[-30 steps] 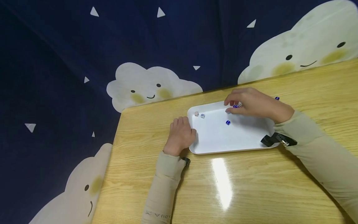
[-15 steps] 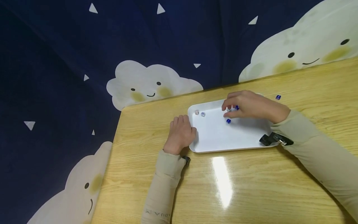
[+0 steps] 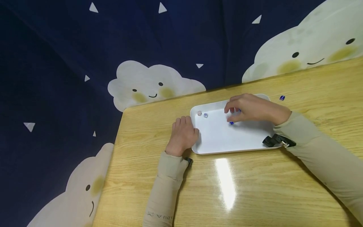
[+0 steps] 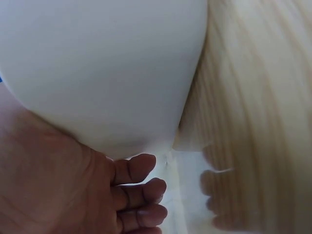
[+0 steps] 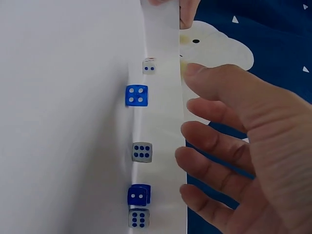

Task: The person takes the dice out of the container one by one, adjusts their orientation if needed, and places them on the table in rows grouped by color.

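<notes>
My left hand (image 3: 182, 135) grips the left end of a shallow white tray (image 3: 227, 142), its thumb over the rim. In the left wrist view, its bent fingers (image 4: 141, 192) lie beside the outer wall. My right hand (image 3: 245, 108) hovers over the tray's far side, fingers apart and bent, with no die seen between them. Beneath its thumb a blue die (image 3: 231, 123) is partly hidden. In the right wrist view, a blue die with four dots (image 5: 136, 95), a white die with six (image 5: 142, 152) and other dice run along the far wall.
Two white dice (image 3: 202, 114) lie in the tray's far left corner. One blue die (image 3: 282, 98) is outside, on the wooden table (image 3: 158, 123) behind the tray's right end. A dark blue curtain (image 3: 170, 37) with clouds hangs along the far table edge.
My right hand has shifted slightly left and nearer, and now partly covers the blue die under its thumb. The left hand stays on the tray's end.
</notes>
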### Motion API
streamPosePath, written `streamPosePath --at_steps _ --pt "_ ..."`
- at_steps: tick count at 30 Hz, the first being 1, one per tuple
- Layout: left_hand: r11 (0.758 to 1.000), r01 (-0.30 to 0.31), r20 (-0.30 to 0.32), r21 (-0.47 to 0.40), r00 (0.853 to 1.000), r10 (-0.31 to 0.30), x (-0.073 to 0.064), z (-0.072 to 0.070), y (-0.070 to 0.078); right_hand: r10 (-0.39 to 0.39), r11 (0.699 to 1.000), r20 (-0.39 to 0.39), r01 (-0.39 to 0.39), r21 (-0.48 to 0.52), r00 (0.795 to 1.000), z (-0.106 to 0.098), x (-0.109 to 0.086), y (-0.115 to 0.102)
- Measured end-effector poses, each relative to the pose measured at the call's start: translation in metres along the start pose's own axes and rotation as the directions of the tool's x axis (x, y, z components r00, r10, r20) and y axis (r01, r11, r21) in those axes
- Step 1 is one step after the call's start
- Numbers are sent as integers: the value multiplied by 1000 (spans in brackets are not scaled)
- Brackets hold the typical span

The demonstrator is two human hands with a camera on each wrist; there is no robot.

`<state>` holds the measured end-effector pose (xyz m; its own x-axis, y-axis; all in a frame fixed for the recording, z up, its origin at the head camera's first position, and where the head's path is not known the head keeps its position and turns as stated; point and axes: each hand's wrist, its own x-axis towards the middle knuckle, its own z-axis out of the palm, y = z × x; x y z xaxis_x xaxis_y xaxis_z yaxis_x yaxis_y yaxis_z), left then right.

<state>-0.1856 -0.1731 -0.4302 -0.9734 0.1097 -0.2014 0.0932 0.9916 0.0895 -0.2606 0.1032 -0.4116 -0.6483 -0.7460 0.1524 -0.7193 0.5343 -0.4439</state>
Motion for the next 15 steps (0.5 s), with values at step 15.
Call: streamPosePath --at_steps 15 --pt "1000 5 7 -2 1000 -5 1 0 0 -48 999 31 48 4 998 8 -1 3"
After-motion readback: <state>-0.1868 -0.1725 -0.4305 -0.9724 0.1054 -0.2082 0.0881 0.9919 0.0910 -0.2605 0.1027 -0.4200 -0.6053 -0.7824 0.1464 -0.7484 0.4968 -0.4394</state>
